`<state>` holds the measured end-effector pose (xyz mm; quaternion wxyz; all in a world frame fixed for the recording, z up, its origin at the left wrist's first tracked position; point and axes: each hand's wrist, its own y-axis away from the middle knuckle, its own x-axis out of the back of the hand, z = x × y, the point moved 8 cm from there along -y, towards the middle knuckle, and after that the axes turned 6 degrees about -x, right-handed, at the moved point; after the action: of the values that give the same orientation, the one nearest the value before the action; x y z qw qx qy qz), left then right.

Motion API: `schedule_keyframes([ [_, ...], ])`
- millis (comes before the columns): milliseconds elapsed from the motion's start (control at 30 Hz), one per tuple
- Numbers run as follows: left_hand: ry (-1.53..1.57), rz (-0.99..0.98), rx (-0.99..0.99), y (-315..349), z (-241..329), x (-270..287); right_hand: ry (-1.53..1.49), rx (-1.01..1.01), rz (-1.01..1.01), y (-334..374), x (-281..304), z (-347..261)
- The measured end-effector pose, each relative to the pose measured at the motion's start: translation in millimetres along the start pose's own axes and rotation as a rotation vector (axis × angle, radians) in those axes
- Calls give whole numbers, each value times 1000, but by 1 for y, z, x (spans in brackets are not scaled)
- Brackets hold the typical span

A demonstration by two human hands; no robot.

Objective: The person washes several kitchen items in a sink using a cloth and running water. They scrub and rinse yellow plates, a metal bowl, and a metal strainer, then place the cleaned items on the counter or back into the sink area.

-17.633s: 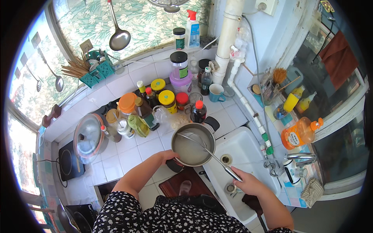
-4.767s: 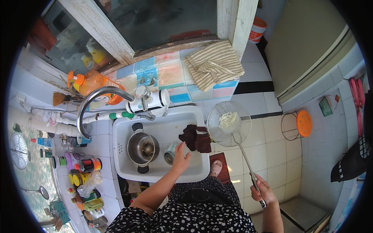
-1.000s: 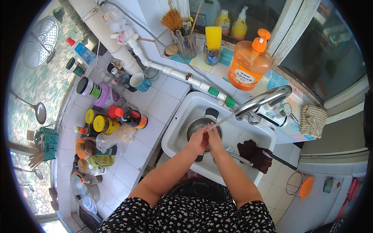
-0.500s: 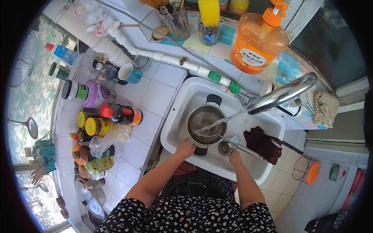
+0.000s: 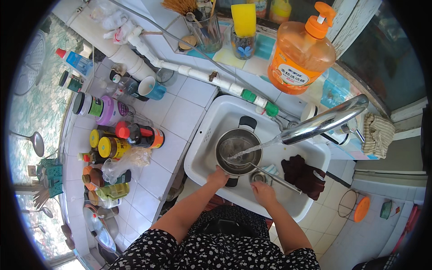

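In the head view, the basket end of the long-handled strainer (image 5: 280, 180) was hard to make out, since it lay down in the pot (image 5: 225, 140) under the running water (image 5: 246, 152). The pot's near handle (image 5: 231, 182) was partly covered by the left hand (image 5: 218, 177), and the fingertips of the right hand (image 5: 264, 193) were partly lost against a small round metal piece (image 5: 258, 177).

Both forearms reached forward from the lower edge, slanting toward each other. The left hand had its fingers bent at the pot's near side, beside the handle; whether it gripped could not be told. The right hand, fingers curled, met the metal piece, and its hold could not be told either.

The pot stood upright in the left part of the white sink (image 5: 204, 146), the stream from the faucet (image 5: 326, 120) falling into it. Above the sink, a glass (image 5: 212, 38) held brushes, a flower-marked glass (image 5: 243, 50) held a yellow sponge (image 5: 243, 20), and a pump bottle (image 5: 301, 58) contained orange liquid.
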<state>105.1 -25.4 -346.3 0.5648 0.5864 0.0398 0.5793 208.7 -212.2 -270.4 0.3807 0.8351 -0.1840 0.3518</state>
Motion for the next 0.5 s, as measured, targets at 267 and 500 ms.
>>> schedule_keyframes([
  [267, 10, 462, -109, 31, 17, 39, 583, -58, 234, -5, 68, 2],
  [500, 175, 434, -386, 58, 43, 39, 443, 11, 64, 1, 61, -7],
])
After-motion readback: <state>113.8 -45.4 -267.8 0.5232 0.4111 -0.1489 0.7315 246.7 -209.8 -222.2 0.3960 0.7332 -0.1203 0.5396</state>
